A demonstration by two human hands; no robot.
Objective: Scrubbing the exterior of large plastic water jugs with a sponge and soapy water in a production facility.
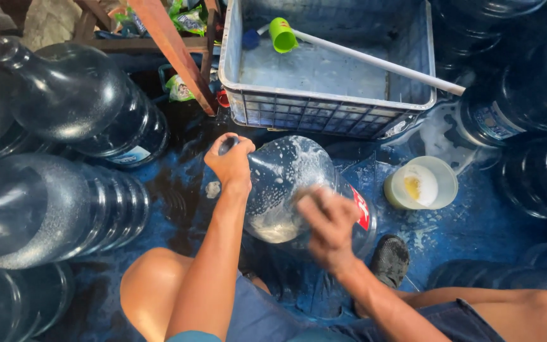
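A big clear water jug (289,183) lies tilted on the wet blue floor in front of me, streaked with soapy foam. My left hand (230,163) is closed around its neck at the upper left. Blurred by motion, my right hand (328,220) presses on the jug's side near a red label; whether it holds a cloth or sponge is too blurred to tell.
A grey plastic crate (330,111) holding water, a green cup (282,35) and a white pipe (381,63) stands just beyond. A small tub (441,170) of soapy liquid sits at right. Several blue jugs (83,107) lie stacked left and right. A dark shoe (389,258) is near my knee.
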